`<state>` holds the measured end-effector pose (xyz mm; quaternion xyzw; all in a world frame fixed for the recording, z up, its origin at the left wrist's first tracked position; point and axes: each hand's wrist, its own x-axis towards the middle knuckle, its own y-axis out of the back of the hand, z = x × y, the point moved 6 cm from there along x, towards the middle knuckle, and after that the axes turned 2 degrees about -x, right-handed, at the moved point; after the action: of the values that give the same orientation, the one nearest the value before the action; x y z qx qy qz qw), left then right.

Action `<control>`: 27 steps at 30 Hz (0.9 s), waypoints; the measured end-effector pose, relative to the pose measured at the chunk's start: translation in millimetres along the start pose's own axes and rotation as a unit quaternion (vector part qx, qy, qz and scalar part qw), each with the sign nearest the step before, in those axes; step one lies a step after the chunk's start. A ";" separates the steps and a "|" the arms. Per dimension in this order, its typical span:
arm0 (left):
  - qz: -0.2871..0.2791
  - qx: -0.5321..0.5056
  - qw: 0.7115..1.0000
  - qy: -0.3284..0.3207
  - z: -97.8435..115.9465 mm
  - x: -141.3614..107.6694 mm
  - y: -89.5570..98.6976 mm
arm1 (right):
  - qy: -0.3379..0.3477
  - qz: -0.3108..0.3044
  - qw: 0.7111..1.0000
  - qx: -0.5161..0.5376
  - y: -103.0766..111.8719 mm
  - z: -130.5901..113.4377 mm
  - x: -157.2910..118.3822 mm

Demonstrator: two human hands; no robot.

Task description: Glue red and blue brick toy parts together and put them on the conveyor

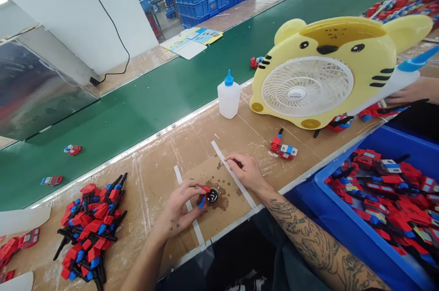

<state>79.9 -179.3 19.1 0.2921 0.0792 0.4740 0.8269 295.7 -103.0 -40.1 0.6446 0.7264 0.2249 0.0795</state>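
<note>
My left hand [185,204] pinches a small red and blue plastic toy part [203,200] between thumb and fingers. The part is at the rim of a small round black dish [212,196] holding dark, shiny liquid. Wet spots surround the dish on a brown cardboard sheet [209,222] between two white tape strips. My right hand [245,171] rests at the right-hand strip [236,180], fingers curled and fingertips together; whether anything is between them I cannot make out. Farther right lies a red, white and blue toy vehicle [284,148].
A heap of red-blue-black toy parts [91,227] lies left. A white bottle [229,99] and yellow tiger-faced fan [329,76] stand behind my hands. A blue bin [325,181] of toys is at right. A green conveyor belt [144,99] carries toys. Another person's hand [408,92] is far right.
</note>
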 end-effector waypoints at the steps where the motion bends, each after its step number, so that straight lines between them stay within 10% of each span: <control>1: 0.036 -0.066 0.997 0.021 -9.3 0.6 3.2 | -0.005 0.000 1.000 0.000 -0.4 0.4 -0.2; 5: 0.168 -0.318 0.927 0.106 -52.8 7.1 13.2 | -0.037 0.005 0.999 0.010 -1.7 4.2 -1.3; 11: 0.296 -0.598 0.732 0.133 -97.8 19.2 22.0 | -0.058 0.046 0.996 0.047 12.0 -1.6 3.9; 16: 0.342 -0.672 0.648 0.109 -105.7 15.2 25.7 | 0.066 -0.052 0.996 0.043 -7.5 -88.8 34.8; 22: 0.348 -0.731 0.583 0.067 -114.2 17.4 26.9 | 0.288 -0.389 0.871 -0.088 -180.7 -254.0 74.9; 27: 0.370 -0.764 0.521 0.085 -123.9 20.1 19.3 | 0.334 -0.437 0.790 -0.272 -395.4 -304.1 129.7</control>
<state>25.9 -104.7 -68.4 -0.4904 -0.3589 0.6386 0.4722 -203.9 -71.9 82.3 0.0948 0.8204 0.5561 0.0936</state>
